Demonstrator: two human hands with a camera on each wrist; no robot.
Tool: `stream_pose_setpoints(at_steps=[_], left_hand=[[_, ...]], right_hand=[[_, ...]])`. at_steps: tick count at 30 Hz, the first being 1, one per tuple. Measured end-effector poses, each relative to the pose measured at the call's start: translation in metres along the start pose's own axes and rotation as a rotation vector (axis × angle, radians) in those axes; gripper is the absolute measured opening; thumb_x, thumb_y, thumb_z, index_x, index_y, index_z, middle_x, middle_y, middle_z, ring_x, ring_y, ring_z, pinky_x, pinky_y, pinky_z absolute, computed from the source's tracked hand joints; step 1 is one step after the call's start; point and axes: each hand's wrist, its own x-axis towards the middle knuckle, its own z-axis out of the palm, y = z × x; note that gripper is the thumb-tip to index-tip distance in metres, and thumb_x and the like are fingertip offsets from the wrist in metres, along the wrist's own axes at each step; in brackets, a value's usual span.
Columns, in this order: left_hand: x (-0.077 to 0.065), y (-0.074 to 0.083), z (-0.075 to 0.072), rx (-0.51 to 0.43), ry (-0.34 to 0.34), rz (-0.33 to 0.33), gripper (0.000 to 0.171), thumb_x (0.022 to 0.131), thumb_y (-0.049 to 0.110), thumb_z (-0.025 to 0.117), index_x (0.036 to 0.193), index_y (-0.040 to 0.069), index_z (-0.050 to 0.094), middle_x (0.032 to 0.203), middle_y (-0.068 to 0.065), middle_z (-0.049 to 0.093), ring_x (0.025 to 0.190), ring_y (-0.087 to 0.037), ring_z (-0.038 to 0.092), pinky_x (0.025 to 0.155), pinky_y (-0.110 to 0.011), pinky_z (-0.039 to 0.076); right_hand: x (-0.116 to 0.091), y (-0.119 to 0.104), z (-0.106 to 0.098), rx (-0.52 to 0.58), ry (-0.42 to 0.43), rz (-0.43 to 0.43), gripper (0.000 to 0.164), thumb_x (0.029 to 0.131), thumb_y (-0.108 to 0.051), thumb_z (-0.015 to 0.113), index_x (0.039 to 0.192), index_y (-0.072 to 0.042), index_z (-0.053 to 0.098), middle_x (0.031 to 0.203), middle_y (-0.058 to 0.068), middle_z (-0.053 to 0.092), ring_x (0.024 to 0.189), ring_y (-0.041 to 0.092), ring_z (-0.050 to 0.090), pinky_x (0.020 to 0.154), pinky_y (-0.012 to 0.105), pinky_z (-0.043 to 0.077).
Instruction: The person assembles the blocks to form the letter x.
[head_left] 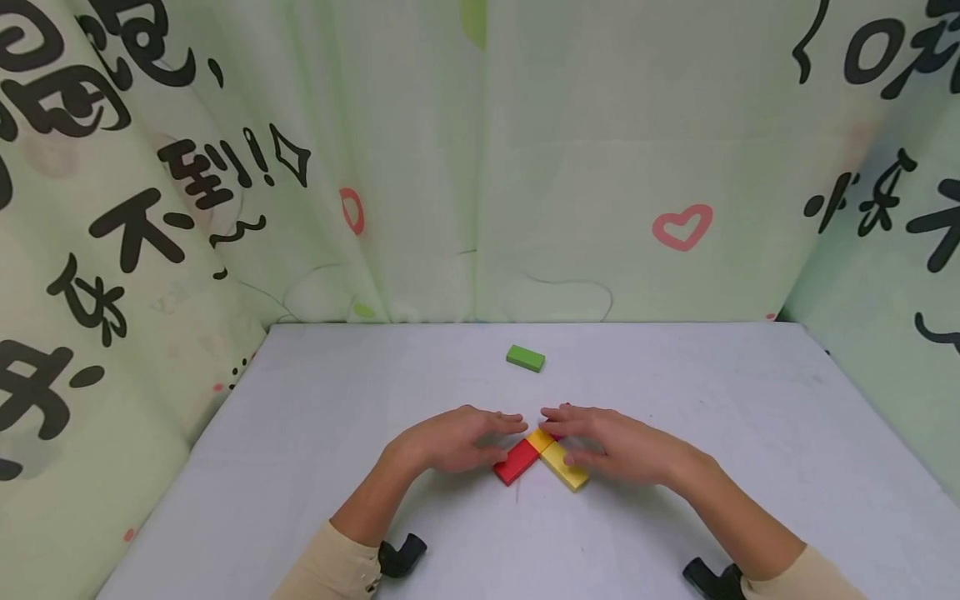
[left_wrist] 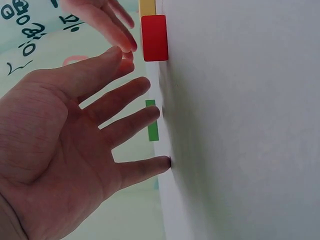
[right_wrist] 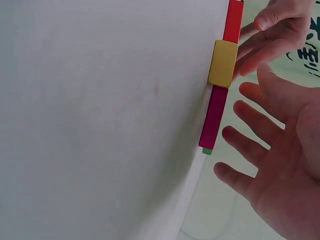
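Several coloured wooden blocks lie together on the table in front of me: a red block (head_left: 517,462), a yellow block (head_left: 565,467), an orange one (head_left: 540,440) between them, and a magenta block (right_wrist: 214,117) that my right hand mostly covers in the head view. To their left is my left hand (head_left: 468,438), fingers spread and nothing in its grasp, as its palm (left_wrist: 65,125) shows. On the other side my right hand (head_left: 613,443) hovers over the yellow and magenta blocks with its fingers apart, holding nothing. Whether either hand's fingertips touch a block is unclear.
Farther back on the white table (head_left: 360,375) a green block (head_left: 526,358) lies by itself. A pale green curtain (head_left: 570,167) with black lettering and pink hearts hangs behind the table and along both sides.
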Motion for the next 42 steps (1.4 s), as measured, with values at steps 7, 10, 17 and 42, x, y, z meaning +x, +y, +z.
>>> stream_pose_setpoints(at_steps=[7,10,17,42], left_hand=[[0.000,0.001,0.000,-0.004,-0.009,-0.017,0.055,0.104,0.030,0.065,0.156,0.025,0.050,0.161,0.011,0.047,0.151,-0.012,0.042,0.122,-0.039,0.039],[0.000,0.001,0.000,-0.003,-0.011,-0.018,0.054,0.104,0.030,0.064,0.156,0.025,0.050,0.162,0.011,0.047,0.152,-0.012,0.042,0.123,-0.039,0.038],[0.001,0.001,-0.001,0.002,-0.020,-0.020,0.055,0.104,0.031,0.065,0.156,0.025,0.050,0.162,0.010,0.047,0.151,-0.012,0.042,0.123,-0.039,0.038],[0.001,-0.006,-0.005,0.036,0.002,-0.045,0.054,0.103,0.026,0.066,0.155,0.024,0.052,0.162,0.006,0.048,0.151,-0.016,0.044,0.121,-0.041,0.041]], right_hand=[[-0.007,-0.001,0.002,-0.031,-0.037,-0.025,0.061,0.103,-0.024,0.065,0.159,-0.013,0.045,0.168,0.008,0.039,0.156,0.043,0.028,0.120,0.070,0.026],[-0.010,0.000,0.002,-0.033,-0.054,-0.027,0.064,0.103,-0.027,0.065,0.161,-0.014,0.041,0.169,0.008,0.036,0.158,0.044,0.024,0.120,0.073,0.022],[-0.013,0.000,0.004,-0.057,-0.084,-0.010,0.068,0.103,-0.034,0.064,0.164,-0.020,0.036,0.170,0.006,0.034,0.159,0.043,0.020,0.121,0.072,0.021],[-0.013,0.004,0.010,-0.087,-0.073,-0.026,0.066,0.105,-0.034,0.062,0.164,-0.020,0.035,0.170,0.004,0.033,0.159,0.042,0.020,0.120,0.063,0.032]])
